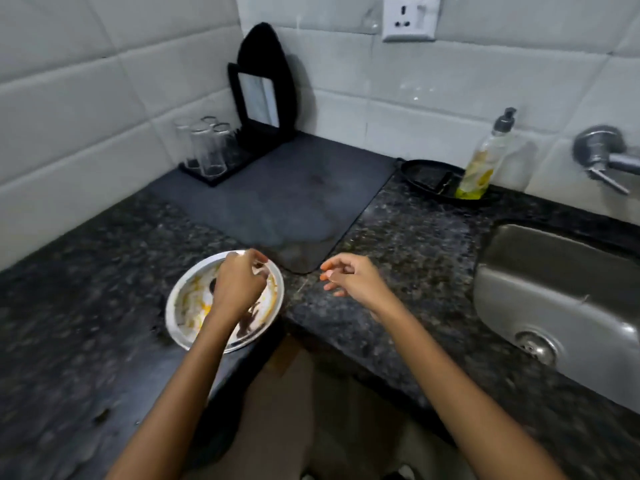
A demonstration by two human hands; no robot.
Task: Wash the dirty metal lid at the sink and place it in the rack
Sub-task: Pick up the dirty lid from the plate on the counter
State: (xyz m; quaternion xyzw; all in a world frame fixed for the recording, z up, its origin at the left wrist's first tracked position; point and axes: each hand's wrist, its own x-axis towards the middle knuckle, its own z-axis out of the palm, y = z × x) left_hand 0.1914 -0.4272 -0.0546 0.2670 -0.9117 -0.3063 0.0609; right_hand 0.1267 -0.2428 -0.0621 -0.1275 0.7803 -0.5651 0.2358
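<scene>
Still on pickup. Dirty metal lid (194, 306) lies on the desk (86, 306) edge, left hand (239, 289) grip pinching its far rim. Right hand (349, 277) loose, holding nothing. Next: lift, carry right to sink (554, 289).

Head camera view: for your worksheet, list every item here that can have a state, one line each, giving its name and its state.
metal lid: dirty, yellow and brown smears, flat on the counter edge.
left hand: fingers curled over the lid's far rim.
right hand: loosely open, holding nothing.
sink: empty of dishes.
tap: no water seen running.
soap bottle: upright, partly full.
glasses: upside down in the rack.
</scene>
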